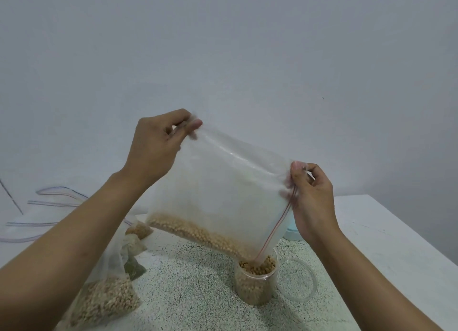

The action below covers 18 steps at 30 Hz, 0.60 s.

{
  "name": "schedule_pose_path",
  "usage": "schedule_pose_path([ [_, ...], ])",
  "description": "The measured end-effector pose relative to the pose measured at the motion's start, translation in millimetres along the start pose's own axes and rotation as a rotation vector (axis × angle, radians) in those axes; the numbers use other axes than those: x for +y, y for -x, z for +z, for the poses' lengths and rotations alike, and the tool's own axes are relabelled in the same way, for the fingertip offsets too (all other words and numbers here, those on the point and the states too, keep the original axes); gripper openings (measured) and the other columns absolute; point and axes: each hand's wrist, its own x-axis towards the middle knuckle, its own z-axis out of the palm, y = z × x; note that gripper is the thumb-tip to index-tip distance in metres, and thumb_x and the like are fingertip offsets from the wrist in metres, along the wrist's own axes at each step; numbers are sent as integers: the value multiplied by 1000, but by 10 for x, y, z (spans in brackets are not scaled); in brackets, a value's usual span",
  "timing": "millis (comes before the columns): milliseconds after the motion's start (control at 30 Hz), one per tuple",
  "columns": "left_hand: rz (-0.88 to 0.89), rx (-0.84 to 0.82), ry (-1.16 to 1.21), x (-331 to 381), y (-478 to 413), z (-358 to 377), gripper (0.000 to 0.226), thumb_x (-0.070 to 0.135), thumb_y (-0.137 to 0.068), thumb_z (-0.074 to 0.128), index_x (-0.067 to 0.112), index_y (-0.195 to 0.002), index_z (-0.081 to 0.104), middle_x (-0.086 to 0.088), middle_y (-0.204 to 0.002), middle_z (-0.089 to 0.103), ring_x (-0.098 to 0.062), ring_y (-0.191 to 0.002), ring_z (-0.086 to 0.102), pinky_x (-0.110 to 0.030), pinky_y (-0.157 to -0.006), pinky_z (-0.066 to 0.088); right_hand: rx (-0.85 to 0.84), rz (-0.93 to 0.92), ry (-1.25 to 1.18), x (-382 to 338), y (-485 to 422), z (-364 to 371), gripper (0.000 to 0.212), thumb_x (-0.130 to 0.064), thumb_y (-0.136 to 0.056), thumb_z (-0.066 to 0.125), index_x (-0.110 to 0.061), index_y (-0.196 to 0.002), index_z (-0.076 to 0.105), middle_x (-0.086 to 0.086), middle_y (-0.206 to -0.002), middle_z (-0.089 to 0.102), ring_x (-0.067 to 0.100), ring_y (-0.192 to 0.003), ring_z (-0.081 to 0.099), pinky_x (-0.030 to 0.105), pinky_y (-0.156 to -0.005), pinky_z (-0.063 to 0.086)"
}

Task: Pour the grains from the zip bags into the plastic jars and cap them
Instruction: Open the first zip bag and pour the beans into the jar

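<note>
Looking down from the head view, the left hand (158, 142) is up in front of the wall, its grip pinching the upper corner of a clear zip bag (223, 182) between thumb and curled fingers. The right hand (312, 197) is lower and to the right, its grip pinching the bag's edge at the top end of the red zip line. That line runs down from this hand to the bag's lowest corner.

The bag hangs tilted between the two hands. Pale tan grains (198, 234) lie in a band along its lower edge, sloping down to the right. The lowest corner dips into the mouth of a clear plastic jar (255, 288), which stands upright on a speckled sheet (193, 293) and holds the same grains almost up to its rim.

Just right of the jar lies a clear round piece (307, 288); whether it is a lid or another jar I cannot tell. A pale blue object (290, 234) shows behind the right wrist, mostly hidden. The white desk (371, 231) extends to the right.

Under the left forearm stands a bag of brownish grain (106, 303), with smaller filled bags (138, 231) behind it. Flat bags with blue and red seal lines (57, 194) lie at the far left.
</note>
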Motion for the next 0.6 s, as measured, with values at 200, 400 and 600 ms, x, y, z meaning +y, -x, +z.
schedule_pose_path([
  [200, 110, -36, -154, -44, -15, -10, 26, 38, -105, 56, 19, -89, 64, 3, -66, 67, -33, -55, 48, -42, -57, 51, 0, -15, 20, 11, 5, -19, 17, -29, -96, 64, -13, -93, 59, -6, -65, 55, 6, -60, 51, 21, -54, 50],
  [400, 149, -72, -158, -52, -52, -1, 24, 34, -105, 57, 16, -90, 63, 1, -53, 58, -21, -50, 45, -26, -54, 40, 14, -23, 31, 5, -14, -23, 15, -25, -98, 64, -12, -91, 59, -5, -63, 56, 8, -59, 52, 21, -55, 51],
  [600, 168, -70, -145, 13, -97, -8, 24, 29, -104, 59, 11, -90, 66, -2, -50, 56, -16, -49, 46, -14, -54, 34, 23, -19, 36, 14, -26, -21, 15, -23, -99, 64, -15, -87, 59, -7, -63, 57, 9, -60, 51, 23, -58, 51],
])
